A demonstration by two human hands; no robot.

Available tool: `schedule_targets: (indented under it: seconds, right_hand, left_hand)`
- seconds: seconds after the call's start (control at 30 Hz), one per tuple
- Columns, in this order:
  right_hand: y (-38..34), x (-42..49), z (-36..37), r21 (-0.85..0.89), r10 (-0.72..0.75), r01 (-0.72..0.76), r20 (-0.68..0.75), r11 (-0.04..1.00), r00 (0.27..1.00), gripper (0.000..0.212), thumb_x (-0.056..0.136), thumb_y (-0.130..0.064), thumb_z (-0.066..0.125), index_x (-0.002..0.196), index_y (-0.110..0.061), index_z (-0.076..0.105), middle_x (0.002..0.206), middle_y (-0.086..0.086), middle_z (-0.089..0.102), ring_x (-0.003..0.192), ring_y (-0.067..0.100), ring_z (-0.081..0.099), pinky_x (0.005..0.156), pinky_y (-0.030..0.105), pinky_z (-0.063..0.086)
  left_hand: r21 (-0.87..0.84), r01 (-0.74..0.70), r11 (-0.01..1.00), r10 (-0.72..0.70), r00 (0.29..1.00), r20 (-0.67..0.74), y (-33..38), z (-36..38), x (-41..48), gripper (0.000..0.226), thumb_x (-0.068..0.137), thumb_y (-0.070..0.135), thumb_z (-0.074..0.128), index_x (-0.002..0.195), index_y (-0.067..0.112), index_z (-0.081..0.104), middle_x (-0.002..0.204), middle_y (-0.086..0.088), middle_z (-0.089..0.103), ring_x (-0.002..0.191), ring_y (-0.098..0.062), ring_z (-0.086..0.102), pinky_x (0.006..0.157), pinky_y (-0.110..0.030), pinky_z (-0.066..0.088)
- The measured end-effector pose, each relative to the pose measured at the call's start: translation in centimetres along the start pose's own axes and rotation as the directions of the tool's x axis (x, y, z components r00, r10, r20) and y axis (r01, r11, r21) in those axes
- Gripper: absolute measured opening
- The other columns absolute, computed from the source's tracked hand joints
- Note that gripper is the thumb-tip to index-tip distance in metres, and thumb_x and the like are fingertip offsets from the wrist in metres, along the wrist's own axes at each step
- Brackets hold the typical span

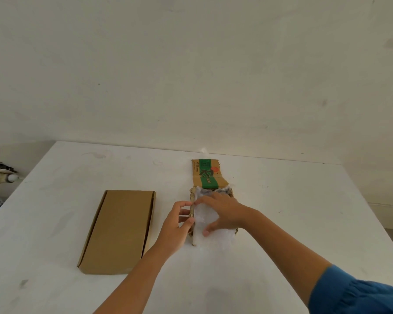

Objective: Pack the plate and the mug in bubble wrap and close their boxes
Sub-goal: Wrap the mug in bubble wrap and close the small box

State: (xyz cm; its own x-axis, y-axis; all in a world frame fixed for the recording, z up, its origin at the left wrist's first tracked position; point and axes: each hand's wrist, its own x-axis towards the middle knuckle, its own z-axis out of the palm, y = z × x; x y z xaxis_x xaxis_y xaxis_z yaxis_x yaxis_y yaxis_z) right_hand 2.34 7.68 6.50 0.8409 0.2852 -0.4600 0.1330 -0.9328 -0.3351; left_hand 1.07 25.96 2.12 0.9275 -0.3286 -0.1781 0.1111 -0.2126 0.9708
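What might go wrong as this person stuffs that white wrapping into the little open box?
The bubble wrap bulges above the open box, so its green-printed flap may not close flat. The left hand pinches only the thin side wall while the right hand presses down, so the wall might bend or tear. Whatever is inside is hidden, so its padding can't be judged.

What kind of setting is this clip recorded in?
Probably a bare indoor room used for packing: a plain white table against a scuffed white wall, holding a closed flat brown cardboard box.
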Motion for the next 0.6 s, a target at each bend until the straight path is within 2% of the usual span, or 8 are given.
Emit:
schedule_targets:
  seconds: [0.13,0.3,0.4,0.5,0.6]
  right_hand:
    - [0.3,0.6,0.3,-0.007,0.008,-0.008,-0.052,1.0,0.999,0.076,0.067,-0.057,0.072,0.131,-0.04,0.034,0.139,0.004,0.038,0.131,0.031,0.03,0.109,0.053,0.027]
    - [0.3,0.9,0.9,-0.106,0.009,-0.024,-0.139,0.994,0.99,0.063,0.079,-0.042,0.067,0.133,-0.031,0.037,0.129,0.01,0.043,0.12,0.033,0.039,0.102,0.049,0.036]
    - [-0.5,-0.4,0.7,-0.017,0.012,-0.015,-0.169,1.0,0.986,0.051,0.086,-0.035,0.06,0.133,-0.031,0.042,0.134,0.01,0.042,0.125,0.032,0.037,0.105,0.048,0.035]
    - [-1.8,-3.4,1.7,0.044,-0.061,0.081,-0.346,0.996,0.936,0.036,0.089,-0.042,0.053,0.123,-0.029,0.053,0.128,0.0,0.048,0.122,0.02,0.039,0.107,0.04,0.034]
    - [-2.6,-5.7,3.7,0.027,-0.163,0.184,-0.351,0.983,0.922,0.041,0.085,-0.045,0.059,0.119,-0.023,0.054,0.12,-0.004,0.056,0.112,0.016,0.049,0.1,0.032,0.039]
  left_hand:
    - [-0.007,0.021,1.0,-0.021,1.0,-0.002,-0.1,0.0,-0.1,0.033,0.091,0.006,0.051,0.115,0.03,0.048,0.105,-0.001,0.061,0.097,-0.015,0.06,0.072,-0.023,0.053]
    - [-0.012,0.031,0.999,-0.031,1.0,-0.001,0.2,0.1,-0.3,0.034,0.092,0.005,0.05,0.118,0.026,0.048,0.101,-0.002,0.061,0.092,-0.015,0.06,0.067,-0.019,0.052]
    - [-0.018,0.043,0.999,-0.043,0.999,0.002,0.3,0.1,-0.2,0.033,0.091,0.006,0.051,0.116,0.027,0.048,0.098,-0.002,0.061,0.09,-0.019,0.061,0.07,-0.023,0.052]
    - [-0.024,0.04,0.999,-0.04,0.999,0.004,0.4,0.1,-0.2,0.033,0.091,0.006,0.052,0.111,0.031,0.049,0.097,-0.001,0.061,0.09,-0.017,0.061,0.071,-0.023,0.054]
    - [0.005,0.026,1.0,-0.026,1.0,-0.004,0.5,0.1,-0.3,0.032,0.092,0.008,0.052,0.114,0.03,0.047,0.1,0.004,0.06,0.093,-0.01,0.059,0.07,-0.019,0.052]
